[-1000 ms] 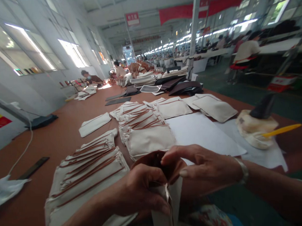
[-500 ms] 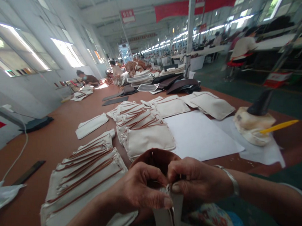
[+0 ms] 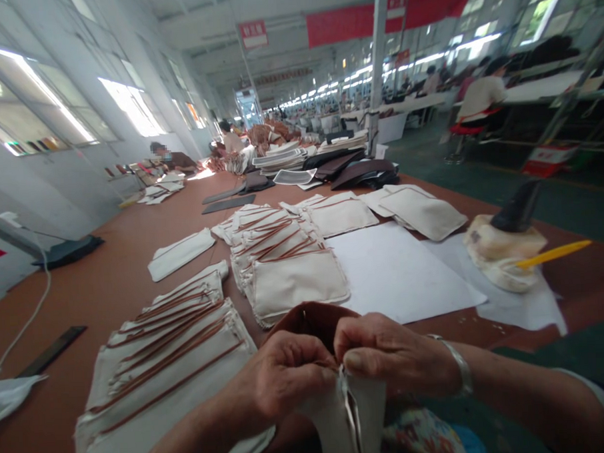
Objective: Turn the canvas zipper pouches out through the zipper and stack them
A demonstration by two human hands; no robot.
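Both my hands are close together at the table's near edge, pinching the top of a cream leather-like piece [image 3: 370, 410]. My left hand [image 3: 283, 374] is closed on its upper left part, the thumb pressed against the bent fingers. With thumb and forefinger, my right hand [image 3: 398, 356] grips the top edge just right of the middle. A dark slit with brown edging runs down the piece below my fingers. Behind my knuckles rises a curved brown piece [image 3: 306, 323]; whether it joins the cream one I cannot tell. The tips of my left fingers are partly hidden.
Overlapping cream pieces with brown strips [image 3: 172, 366] lie at left, and another stack [image 3: 299, 280] lies ahead. White paper [image 3: 398, 269] is right of it. Farther right stand a stained pale container [image 3: 503, 251] with a black top and a yellow stick [image 3: 558, 254]. People sit farther off.
My left thumb has drawn in against the fingers. Below my hands the cream piece shows more, its slit wider and shifted slightly right.
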